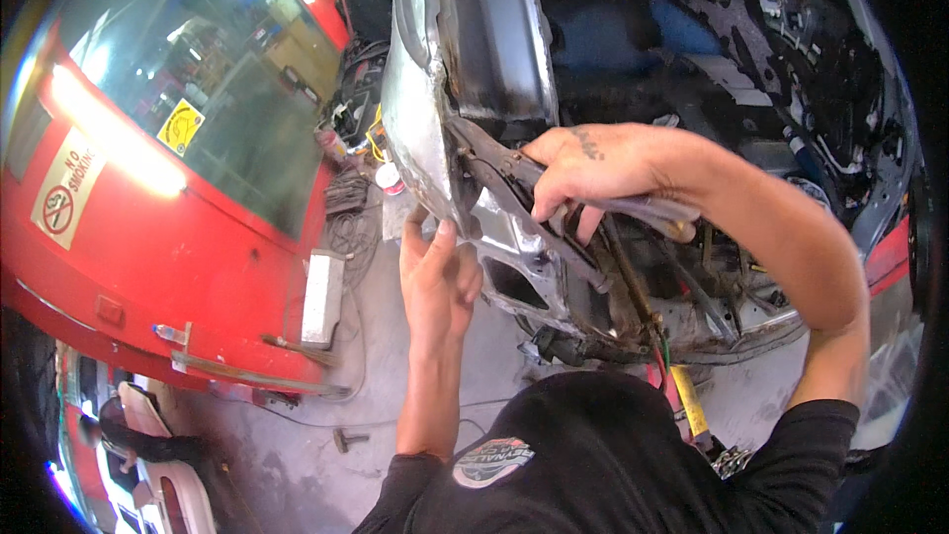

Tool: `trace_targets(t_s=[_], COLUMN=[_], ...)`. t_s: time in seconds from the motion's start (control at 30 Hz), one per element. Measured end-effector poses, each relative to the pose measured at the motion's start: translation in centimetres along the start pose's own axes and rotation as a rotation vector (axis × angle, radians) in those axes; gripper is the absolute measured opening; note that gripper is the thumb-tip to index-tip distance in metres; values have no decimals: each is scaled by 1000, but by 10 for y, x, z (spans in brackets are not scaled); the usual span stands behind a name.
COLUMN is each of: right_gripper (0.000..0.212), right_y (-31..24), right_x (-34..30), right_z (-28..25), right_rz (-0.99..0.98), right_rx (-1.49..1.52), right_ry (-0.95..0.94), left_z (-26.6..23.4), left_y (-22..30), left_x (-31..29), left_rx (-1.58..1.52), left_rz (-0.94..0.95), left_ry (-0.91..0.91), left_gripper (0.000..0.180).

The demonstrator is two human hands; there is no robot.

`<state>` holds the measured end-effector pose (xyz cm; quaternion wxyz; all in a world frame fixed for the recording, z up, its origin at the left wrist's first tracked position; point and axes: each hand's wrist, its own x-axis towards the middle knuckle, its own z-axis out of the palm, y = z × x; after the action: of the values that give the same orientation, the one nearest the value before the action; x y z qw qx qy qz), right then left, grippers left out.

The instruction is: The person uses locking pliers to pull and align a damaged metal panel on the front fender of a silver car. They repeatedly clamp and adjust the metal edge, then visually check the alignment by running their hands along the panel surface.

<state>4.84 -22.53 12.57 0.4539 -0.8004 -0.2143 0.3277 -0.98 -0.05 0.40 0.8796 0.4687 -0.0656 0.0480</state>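
Note:
A bare silver car body panel [410, 104] runs down the middle of the view, its lower edge rough. At that lower edge are the index finger and thumb of my left hand [435, 282], which grip the metal, the other fingers curled. My right hand [598, 173] is wrapped round a dark metal pliers-like tool [494, 153]. The tool's jaw end lies against the panel's inner edge, and its handles spread below my palm. Beneath it is a silver bracket-shaped body part [514, 282] with openings. My fingers partly hide the tool.
The stripped car interior [633, 30] with loose wiring fills the right. A red wall [237, 287] with a large window stands left. On the grey floor lie a hammer [348, 439], cables [361, 247] and a pale box [322, 297]. Another person [148, 440] is at the lower left.

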Motion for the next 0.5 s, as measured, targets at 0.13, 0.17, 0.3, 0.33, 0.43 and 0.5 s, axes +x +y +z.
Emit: trace_targets(t_s=[0.13, 0.17, 0.3, 0.33, 0.43, 0.5], right_gripper=[46, 48, 60, 61, 66, 69], right_y=[-12, -21, 2, 13, 37, 84], right_x=[9, 3, -17, -24, -24, -19], right_z=[-18, -19, -9, -3, 17, 36], right_rz=[179, 224, 224, 191, 152, -41], right_rx=[-138, -142, -43, -17, -270, -251], right_ry=[-82, -113, -168, -213, -239, -106], left_z=[4, 4, 1, 6, -8, -9], left_y=[5, 6, -3, -4, -7, -10], left_x=[-1, -1, 4, 3, 7, 7], left_rx=[6, 5, -25, 3, 75, 100], left_rz=[-16, -25, -22, -22, 31, 52], left_ry=[16, 11, 16, 65, 34, 20], left_gripper=[52, 52, 44, 41, 36, 35])
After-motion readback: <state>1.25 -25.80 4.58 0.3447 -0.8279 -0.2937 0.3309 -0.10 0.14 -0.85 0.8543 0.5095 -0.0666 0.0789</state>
